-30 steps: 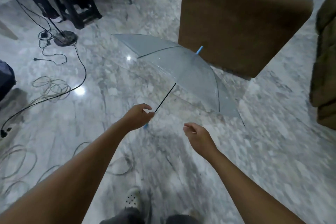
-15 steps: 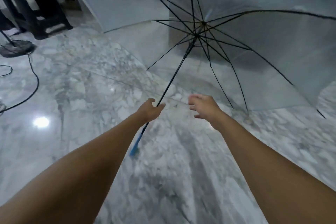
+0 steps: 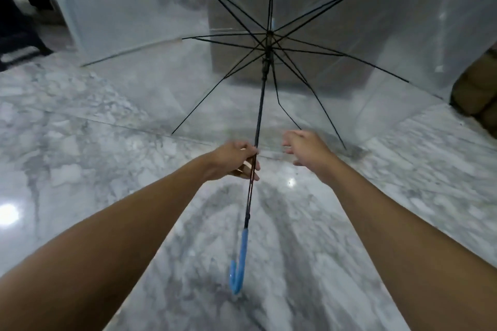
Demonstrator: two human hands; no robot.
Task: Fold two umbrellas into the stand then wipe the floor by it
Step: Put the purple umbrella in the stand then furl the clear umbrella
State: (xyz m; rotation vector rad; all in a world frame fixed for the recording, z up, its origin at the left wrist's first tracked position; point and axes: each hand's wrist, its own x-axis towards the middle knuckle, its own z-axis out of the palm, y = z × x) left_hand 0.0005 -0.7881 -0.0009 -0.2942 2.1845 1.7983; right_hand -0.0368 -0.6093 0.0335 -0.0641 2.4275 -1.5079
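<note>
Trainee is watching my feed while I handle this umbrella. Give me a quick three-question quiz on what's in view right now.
1. Fill in: the clear umbrella, spread open, has a hooked handle coloured ____.
2. What does the left hand grip? A the hooked handle; B the black shaft; C nothing.
3. True or false: the right hand is open and holds nothing.

Key: 1 blue; 2 B; 3 true.
</note>
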